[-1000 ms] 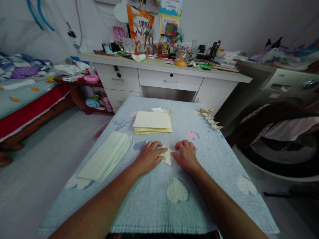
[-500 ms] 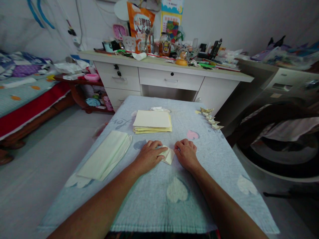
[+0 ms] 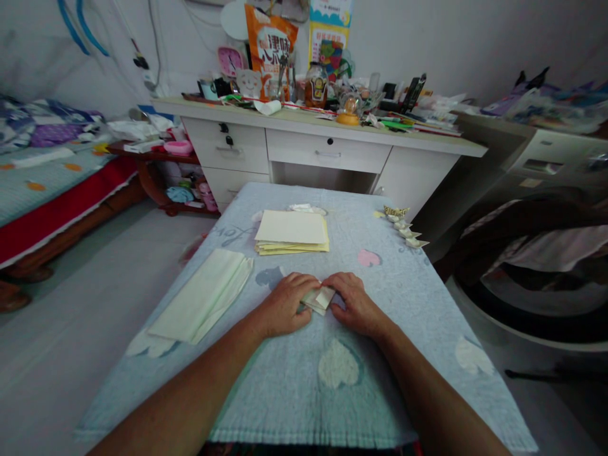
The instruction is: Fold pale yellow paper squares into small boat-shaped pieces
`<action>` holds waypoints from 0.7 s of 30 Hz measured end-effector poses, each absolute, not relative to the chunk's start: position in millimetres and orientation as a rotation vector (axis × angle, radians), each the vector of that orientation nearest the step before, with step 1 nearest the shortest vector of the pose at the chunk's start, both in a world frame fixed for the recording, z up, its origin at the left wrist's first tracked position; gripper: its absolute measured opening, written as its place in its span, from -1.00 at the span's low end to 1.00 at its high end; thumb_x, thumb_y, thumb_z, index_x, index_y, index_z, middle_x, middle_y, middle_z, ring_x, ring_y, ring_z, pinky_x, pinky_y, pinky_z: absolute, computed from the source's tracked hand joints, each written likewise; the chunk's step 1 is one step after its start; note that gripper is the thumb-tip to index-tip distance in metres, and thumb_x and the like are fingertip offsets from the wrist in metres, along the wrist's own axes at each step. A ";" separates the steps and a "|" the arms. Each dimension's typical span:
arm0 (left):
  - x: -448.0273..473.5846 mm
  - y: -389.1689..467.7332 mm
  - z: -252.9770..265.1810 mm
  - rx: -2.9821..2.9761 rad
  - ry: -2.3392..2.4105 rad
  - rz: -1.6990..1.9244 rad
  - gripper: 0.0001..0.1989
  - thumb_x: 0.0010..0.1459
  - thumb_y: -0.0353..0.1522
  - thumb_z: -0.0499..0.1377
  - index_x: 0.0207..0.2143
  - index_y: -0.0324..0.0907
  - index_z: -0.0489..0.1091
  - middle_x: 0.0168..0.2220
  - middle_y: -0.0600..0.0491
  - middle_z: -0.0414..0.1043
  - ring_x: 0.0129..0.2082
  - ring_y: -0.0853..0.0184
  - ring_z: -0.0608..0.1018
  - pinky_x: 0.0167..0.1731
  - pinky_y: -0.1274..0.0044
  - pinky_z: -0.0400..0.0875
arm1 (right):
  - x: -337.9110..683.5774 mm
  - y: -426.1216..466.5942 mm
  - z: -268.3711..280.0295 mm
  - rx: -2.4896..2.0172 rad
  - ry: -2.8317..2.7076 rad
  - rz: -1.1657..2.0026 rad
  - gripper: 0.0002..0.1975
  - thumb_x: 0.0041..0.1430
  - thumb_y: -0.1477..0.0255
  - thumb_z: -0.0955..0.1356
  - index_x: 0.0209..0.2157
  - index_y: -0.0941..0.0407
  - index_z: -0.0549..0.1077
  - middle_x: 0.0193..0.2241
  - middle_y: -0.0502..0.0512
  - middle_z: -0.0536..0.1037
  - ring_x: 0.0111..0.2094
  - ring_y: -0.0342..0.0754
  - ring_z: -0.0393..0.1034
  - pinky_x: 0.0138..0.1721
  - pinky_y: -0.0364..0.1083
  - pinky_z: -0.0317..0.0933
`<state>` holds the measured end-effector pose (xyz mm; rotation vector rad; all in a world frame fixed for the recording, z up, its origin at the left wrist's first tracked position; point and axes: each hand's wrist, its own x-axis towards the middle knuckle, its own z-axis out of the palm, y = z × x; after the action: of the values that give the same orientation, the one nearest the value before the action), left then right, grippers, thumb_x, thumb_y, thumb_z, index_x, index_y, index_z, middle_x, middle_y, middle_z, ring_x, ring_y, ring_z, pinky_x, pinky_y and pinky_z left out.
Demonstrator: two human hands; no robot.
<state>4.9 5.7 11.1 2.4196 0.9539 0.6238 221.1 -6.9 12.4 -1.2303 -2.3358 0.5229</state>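
A small folded piece of cream paper [image 3: 319, 299] lies between my two hands at the middle of the cloth-covered table [image 3: 285, 392]. My left hand [image 3: 291, 303] grips its left side, fingers curled over the far edge and thumb near the front. On the other side my right hand [image 3: 354, 301] pinches the paper's far right edge, its thumb low beside the right corner. A raised flap shows on the paper's right half. Beyond the hands sits a stack of cream and yellow paper sheets [image 3: 292, 227].
A long folded pale sheet [image 3: 202, 294] lies on the left of the table. Several small folded paper shapes [image 3: 403, 229] stand in a row at the far right edge. Behind is a cluttered white desk [image 3: 327, 152]; a washing machine [image 3: 532, 190] stands at right.
My right hand has moved left onto the paper's far edge, and my left hand has shifted its hold. The paper has turned slightly, with a flap now raised.
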 end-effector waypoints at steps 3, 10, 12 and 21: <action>4.8 3.2 11.7 2.363 0.994 0.642 -0.36 -0.13 -0.41 0.27 0.07 -0.15 0.24 0.03 -0.06 0.34 0.04 0.14 0.33 0.08 0.31 0.23 | 222.1 -5.0 12.0 -1.225 -2.302 0.549 -0.76 0.09 0.46 0.34 -0.15 0.10 0.39 -0.21 0.09 0.45 -0.15 0.01 0.25 -0.05 0.01 0.03; 5.4 8.9 9.8 2.077 1.159 0.804 -0.68 0.01 -0.35 0.26 -0.14 -0.16 0.37 -0.17 0.00 0.46 -0.14 0.24 0.46 -0.11 0.42 0.33 | 220.1 -4.7 17.2 -1.223 -2.156 0.524 -0.86 0.26 0.39 0.25 -0.30 0.11 0.41 -0.34 0.07 0.47 -0.24 -0.03 0.28 -0.13 -0.03 0.10; 5.3 10.4 11.2 2.016 1.174 0.848 -0.86 0.09 -0.35 0.19 -0.26 -0.18 0.43 -0.28 0.04 0.48 -0.24 0.29 0.48 -0.20 0.49 0.33 | 219.7 -5.9 19.2 -1.210 -2.113 0.507 -0.86 0.26 0.39 0.25 -0.33 0.11 0.40 -0.36 0.08 0.46 -0.25 -0.03 0.28 -0.15 -0.04 0.12; 9.5 3.4 14.9 1.844 1.076 0.854 -0.82 0.13 -0.31 0.16 -0.39 -0.22 0.50 -0.45 0.09 0.46 -0.39 0.37 0.46 -0.35 0.58 0.27 | 209.9 -13.1 29.3 -1.060 -1.955 0.705 -0.85 0.23 0.37 0.30 -0.23 0.09 0.48 -0.38 0.05 0.47 -0.28 -0.07 0.31 -0.19 -0.09 0.16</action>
<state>9.5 3.4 14.9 1.8441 1.0764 0.8539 209.9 -13.1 29.3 -1.0601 -1.9550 0.7050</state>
